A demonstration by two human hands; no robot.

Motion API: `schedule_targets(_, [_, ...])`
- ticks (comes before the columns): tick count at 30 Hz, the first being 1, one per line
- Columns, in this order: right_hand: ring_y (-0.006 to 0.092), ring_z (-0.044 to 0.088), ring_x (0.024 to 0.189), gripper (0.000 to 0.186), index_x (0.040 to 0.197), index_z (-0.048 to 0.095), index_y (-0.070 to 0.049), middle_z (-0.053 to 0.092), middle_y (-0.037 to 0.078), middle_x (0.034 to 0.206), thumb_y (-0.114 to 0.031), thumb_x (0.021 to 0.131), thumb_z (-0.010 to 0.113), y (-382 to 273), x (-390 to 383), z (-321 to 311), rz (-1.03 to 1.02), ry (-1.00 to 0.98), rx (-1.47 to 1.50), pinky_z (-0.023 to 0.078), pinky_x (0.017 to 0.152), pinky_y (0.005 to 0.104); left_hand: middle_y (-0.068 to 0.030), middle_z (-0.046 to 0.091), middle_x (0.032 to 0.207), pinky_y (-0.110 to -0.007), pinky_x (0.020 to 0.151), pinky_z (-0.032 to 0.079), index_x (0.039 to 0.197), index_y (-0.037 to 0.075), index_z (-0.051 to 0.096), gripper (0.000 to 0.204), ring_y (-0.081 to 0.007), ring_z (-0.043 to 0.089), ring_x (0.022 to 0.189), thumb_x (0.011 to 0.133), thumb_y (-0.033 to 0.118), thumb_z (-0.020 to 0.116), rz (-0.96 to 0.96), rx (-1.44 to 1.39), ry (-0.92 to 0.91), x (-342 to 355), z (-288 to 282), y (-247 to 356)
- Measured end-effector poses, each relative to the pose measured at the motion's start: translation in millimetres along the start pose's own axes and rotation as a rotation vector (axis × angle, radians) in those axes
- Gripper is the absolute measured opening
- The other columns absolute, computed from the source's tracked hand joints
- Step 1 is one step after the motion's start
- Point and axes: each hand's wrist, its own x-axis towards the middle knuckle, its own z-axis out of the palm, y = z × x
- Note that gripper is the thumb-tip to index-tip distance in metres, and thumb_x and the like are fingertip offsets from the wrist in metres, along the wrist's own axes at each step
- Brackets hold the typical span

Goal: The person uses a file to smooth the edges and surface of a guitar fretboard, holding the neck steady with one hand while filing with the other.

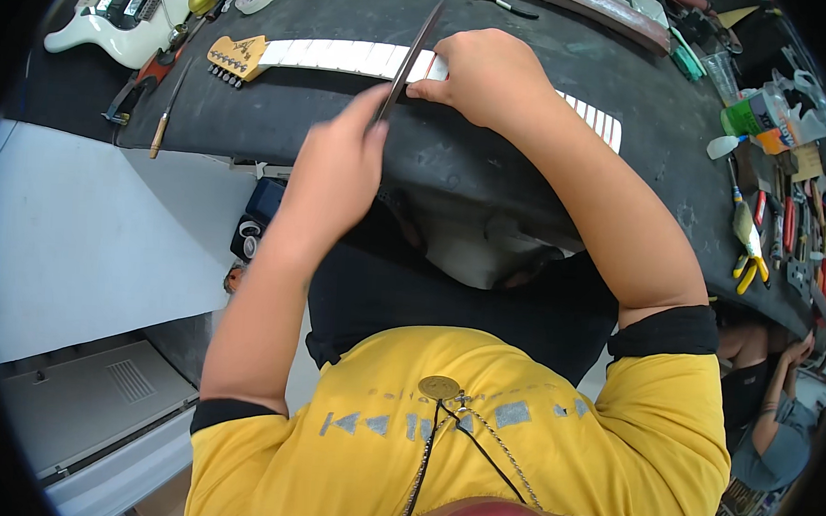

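One dark file [414, 54] (slanting across the guitar neck [335, 56]); left fingers [367, 108] gripping it; right fingers [429, 91] clasping the neck.

From where I stand, the person wears a bright yellow T-shirt [627, 447] whose short sleeves end in wide black cuffs [666, 334]. A row of grey media-button symbols [512, 414] crosses the chest, with faint lettering above. A round, brass-coloured medallion [439, 387], a black cord [487, 457] and a silver-toned chain [518, 468] hang there. The bottoms [383, 289] are black; the left hand [338, 175] and right hand [492, 80] are bare.
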Motion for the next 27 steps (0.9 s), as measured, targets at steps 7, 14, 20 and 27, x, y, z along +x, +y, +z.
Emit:
schedule_targets(7, [0.0374,0.083,0.094,0.052,0.090,0.087,-0.004,0.083,0.018,0.090,-0.055,0.095,0.088,4.2,-5.6,9.9,-0.012,0.076,-0.028,0.066,0.085,0.0482,-0.0094,0.062,0.071,-0.033,0.068,0.053,0.161,0.006,0.063,0.052,-0.0178,0.063,0.064,0.110,-0.001,0.062,0.006,0.067,0.012,-101.1,-8.7,-3.9])
schedule_targets(14, [0.0375,0.083,0.093,0.050,0.091,0.087,-0.003,0.083,0.018,0.088,-0.053,0.096,0.088,-5.0,0.3,0.6,-0.063,0.035,-0.005,0.066,0.083,0.0482,-0.0132,0.066,0.076,-0.038,0.071,0.053,0.152,0.004,0.070,0.041,-0.0215,0.061,0.067,0.112,0.008,0.063,-0.004,0.031,0.029,35.6,1.8,0.1])
schedule_targets(20, [0.0379,0.083,0.093,0.050,0.093,0.087,-0.003,0.083,0.018,0.090,-0.052,0.097,0.087,3.3,-3.4,4.0,0.004,0.048,-0.006,0.066,0.084,0.0485,-0.0057,0.060,0.070,-0.031,0.065,0.050,0.163,0.011,0.064,0.053,-0.0135,0.059,0.063,0.111,-0.001,0.061,-0.014,0.037,0.019,-109.3,-11.4,-13.9])
schedule_targets(27, [0.0381,0.083,0.094,0.051,0.097,0.087,-0.003,0.083,0.019,0.091,-0.054,0.096,0.088,-2.0,-2.8,-2.3,-0.025,0.005,-0.008,0.067,0.085,0.0484,-0.0143,0.064,0.074,-0.037,0.067,0.051,0.153,0.004,0.069,0.042,-0.0197,0.059,0.063,0.111,0.007,0.065,0.075,0.081,0.032,10.6,-0.6,-1.5])
